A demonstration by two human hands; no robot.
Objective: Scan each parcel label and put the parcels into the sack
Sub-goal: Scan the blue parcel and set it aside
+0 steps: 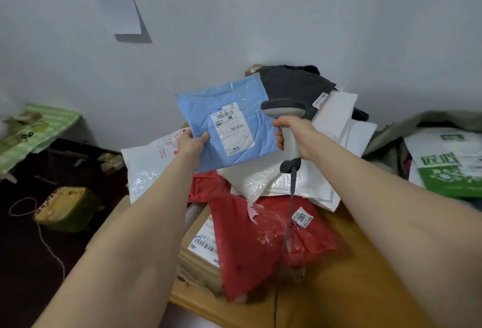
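Blue plastic mailer bag [229, 124] pinched by left hand [191, 143]; right hand [300, 134] beside it grips grey handheld scanner [284, 109]. Wooden table [352, 275] below hands, white wall [260, 27] beyond.

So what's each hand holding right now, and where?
Left hand pinches the blue mailer parcel at its lower-left edge; right hand grips the barcode scanner by its handle.

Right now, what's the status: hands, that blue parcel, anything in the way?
Left hand grips blue parcel, label facing camera. Right hand grips scanner, head at parcel's right edge. Nothing between them.
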